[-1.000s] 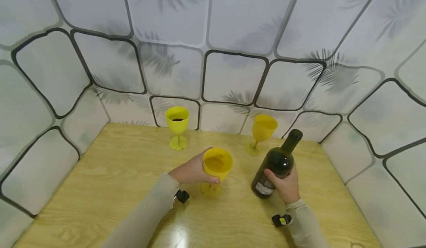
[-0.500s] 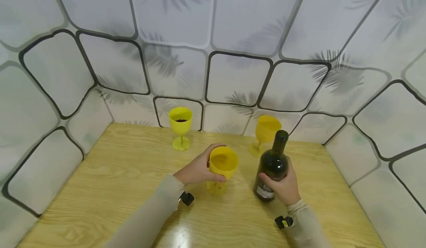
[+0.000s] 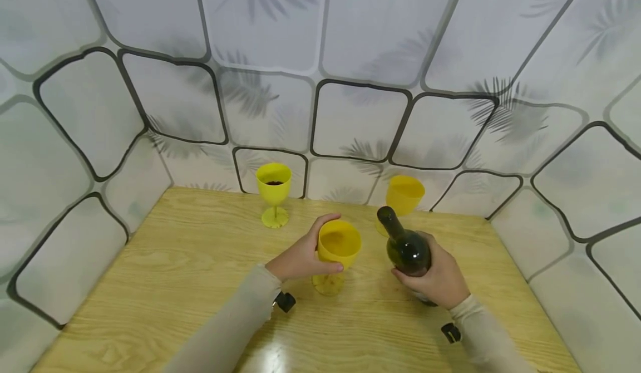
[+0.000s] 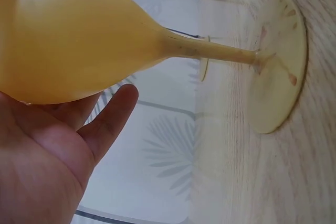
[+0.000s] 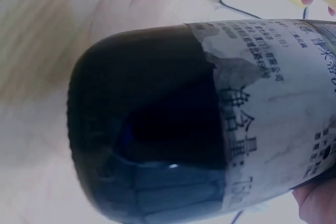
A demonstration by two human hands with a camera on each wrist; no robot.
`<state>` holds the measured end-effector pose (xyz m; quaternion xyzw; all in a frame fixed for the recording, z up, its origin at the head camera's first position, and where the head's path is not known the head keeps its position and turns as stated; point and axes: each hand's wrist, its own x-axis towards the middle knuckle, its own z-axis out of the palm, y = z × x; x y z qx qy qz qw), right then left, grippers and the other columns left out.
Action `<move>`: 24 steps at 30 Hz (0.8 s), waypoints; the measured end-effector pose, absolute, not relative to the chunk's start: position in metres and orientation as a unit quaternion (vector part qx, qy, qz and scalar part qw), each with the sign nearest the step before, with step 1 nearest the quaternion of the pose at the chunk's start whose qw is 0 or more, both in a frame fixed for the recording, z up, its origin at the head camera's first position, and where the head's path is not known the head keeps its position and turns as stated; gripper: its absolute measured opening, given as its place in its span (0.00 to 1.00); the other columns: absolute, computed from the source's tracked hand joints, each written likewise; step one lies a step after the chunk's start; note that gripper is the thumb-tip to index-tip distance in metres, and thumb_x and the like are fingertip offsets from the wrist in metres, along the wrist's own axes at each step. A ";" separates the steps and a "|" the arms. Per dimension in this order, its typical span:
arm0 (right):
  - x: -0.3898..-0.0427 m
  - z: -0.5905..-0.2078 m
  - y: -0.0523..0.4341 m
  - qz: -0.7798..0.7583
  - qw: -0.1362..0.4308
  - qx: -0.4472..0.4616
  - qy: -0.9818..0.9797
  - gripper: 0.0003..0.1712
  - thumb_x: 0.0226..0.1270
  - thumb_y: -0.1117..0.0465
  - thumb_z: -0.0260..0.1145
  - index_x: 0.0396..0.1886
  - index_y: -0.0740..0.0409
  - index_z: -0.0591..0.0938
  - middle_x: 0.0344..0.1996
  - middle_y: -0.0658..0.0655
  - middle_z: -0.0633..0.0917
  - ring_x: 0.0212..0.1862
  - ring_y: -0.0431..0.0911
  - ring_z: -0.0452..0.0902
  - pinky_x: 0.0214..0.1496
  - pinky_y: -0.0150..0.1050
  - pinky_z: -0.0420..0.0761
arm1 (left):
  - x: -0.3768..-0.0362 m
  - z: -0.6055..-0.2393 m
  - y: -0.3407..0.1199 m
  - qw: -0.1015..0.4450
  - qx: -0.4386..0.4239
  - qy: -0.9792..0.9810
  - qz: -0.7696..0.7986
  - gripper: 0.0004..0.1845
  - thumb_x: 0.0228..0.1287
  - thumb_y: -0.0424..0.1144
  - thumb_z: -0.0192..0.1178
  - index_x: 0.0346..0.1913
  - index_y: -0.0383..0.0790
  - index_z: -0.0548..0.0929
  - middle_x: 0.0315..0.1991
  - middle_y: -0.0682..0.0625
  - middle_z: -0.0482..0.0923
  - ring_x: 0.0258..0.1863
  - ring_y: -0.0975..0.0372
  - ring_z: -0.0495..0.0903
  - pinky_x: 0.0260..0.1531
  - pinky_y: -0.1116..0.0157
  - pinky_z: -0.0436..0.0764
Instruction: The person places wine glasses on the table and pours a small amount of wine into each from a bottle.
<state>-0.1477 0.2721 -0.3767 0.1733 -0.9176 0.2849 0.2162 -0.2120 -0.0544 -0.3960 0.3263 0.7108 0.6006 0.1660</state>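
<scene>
My left hand (image 3: 300, 259) grips the bowl of a yellow goblet (image 3: 338, 248) that stands on the wooden table (image 3: 175, 273); in the left wrist view the goblet (image 4: 79, 40) lies against my palm, its foot (image 4: 278, 64) flat on the wood. My right hand (image 3: 438, 278) holds a dark green wine bottle (image 3: 407, 248) by its body, lifted and tilted with the neck pointing left toward the goblet. The right wrist view shows the bottle's base and white label (image 5: 273, 103) close up.
Two more yellow goblets stand by the back wall: one (image 3: 273, 186) at centre-left with dark liquid in it, one (image 3: 403, 195) behind the bottle. Tiled panels (image 3: 350, 117) close in the table at the back and on both sides.
The bottle has swung from leaning right, through upright, to leaning left toward the held goblet, and its base has come off the table. My left hand has kept its hold on the goblet.
</scene>
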 end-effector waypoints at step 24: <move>-0.159 -0.310 0.279 0.032 0.157 0.274 -0.948 0.49 0.43 0.42 0.85 0.61 0.59 0.74 0.42 0.57 0.87 0.35 0.49 0.86 0.29 0.48 0.85 | -0.212 -0.398 -0.048 0.153 0.313 0.717 0.604 0.50 0.55 0.49 0.80 0.76 0.59 0.59 0.61 0.53 0.76 0.58 0.59 0.77 0.61 0.55 0.77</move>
